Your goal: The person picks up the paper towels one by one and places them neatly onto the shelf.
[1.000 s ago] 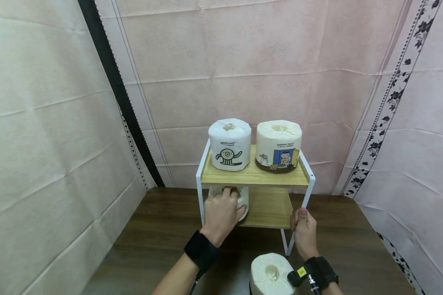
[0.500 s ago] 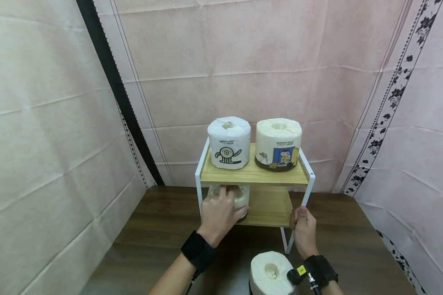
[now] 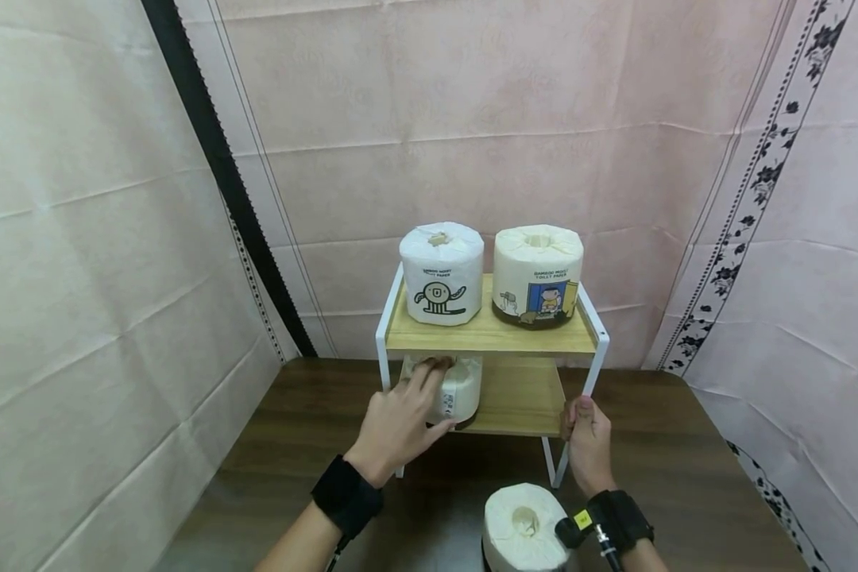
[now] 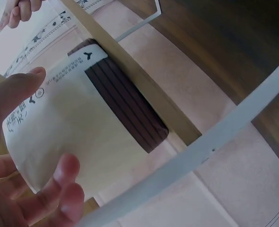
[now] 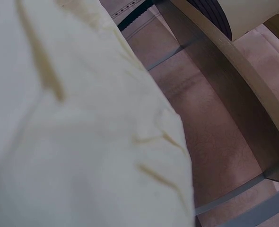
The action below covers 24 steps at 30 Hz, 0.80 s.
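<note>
On the left of the two-tier shelf's lower board (image 3: 522,397) stands a wrapped toilet roll (image 3: 461,395), white with a dark striped base. My left hand (image 3: 400,421) is beside it, fingers spread at its left and top. In the left wrist view the thumb (image 4: 23,87) and fingertips stand loosely about the roll (image 4: 92,127); contact is hard to judge. My right hand (image 3: 589,443) grips the white frame (image 3: 597,365) at the shelf's right front. Two more toilet rolls, one white (image 3: 441,274) and one cream (image 3: 539,274), stand upright on the top board.
Another toilet roll (image 3: 525,524) stands on the dark wooden table (image 3: 314,445), in front of the shelf and close to my right wrist; it fills much of the right wrist view. Pale cloth (image 3: 436,119) hangs behind and on both sides.
My left hand has drawn back to the left and toward me, and its fingers have spread off the lower roll, now more visible. The right hand keeps its place on the frame.
</note>
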{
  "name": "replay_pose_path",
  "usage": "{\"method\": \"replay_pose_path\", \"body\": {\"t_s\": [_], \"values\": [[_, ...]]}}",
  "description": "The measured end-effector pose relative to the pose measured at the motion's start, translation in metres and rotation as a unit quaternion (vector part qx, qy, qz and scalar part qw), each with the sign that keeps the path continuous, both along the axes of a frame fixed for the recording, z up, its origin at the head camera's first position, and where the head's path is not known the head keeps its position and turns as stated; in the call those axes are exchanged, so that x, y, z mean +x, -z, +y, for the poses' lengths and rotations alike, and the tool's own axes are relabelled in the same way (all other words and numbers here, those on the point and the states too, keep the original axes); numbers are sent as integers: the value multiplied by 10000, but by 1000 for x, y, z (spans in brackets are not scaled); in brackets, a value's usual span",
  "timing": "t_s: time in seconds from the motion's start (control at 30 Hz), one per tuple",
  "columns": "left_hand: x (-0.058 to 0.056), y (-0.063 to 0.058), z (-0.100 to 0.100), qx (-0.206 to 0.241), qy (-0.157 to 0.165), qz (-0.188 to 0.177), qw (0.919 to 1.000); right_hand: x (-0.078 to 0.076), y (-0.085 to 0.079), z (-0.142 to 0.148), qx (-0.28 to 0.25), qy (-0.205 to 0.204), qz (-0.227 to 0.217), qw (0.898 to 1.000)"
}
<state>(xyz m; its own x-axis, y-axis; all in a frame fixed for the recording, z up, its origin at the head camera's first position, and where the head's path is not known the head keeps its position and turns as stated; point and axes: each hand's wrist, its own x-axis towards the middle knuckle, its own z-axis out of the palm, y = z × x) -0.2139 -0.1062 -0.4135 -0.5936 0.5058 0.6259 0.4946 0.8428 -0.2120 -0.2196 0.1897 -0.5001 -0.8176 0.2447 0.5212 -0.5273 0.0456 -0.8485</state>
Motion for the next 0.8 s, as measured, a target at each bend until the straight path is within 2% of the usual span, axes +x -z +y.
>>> {"method": "replay_pose_path", "body": {"t_s": [0.13, 0.27, 0.37, 0.6, 0.8], "values": [[-3, -2, -8, 137, 270, -314, 9990, -1, -1, 0, -29, -38, 98, 9999], [-6, -4, -15, -63, 473, -559, 9973, 0, -2, 0, 36, 19, 96, 9999], [-8, -4, -20, -309, 516, -452, 9972, 1, -2, 0, 8, 89, 70, 9999], [-10, 2, -27, -763, 285, 253, 9964, 0, 2, -4, -6, 201, 64, 9998], [-15, 4, -27, -1007, 259, 420, 9937, -1, 1, 0, 99, 120, 97, 9998]]}}
